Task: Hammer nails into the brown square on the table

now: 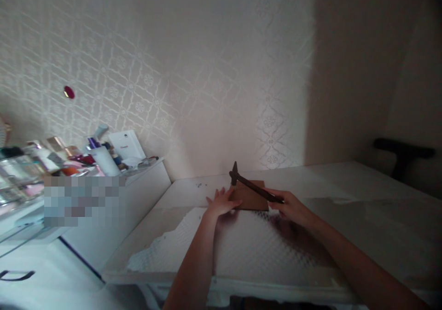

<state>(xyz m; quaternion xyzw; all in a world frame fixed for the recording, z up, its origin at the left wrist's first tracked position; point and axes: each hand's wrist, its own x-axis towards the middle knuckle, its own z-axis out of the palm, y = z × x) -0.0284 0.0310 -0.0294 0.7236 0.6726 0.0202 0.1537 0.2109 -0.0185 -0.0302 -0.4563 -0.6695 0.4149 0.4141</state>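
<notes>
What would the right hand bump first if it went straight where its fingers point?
Besides the dark, long-handled hammer it holds, the right hand would probably meet the flat brown cardboard piece first. Depth is unclear, so it might pass just above.

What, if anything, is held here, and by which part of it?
The right hand holds a dark, slim-handled hammer by the end of its handle. The left hand rests spread on a flat brown cardboard piece.

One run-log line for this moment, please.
left hand: at left edge of brown board | right hand: holding hammer | hammer head: near left hand
</notes>
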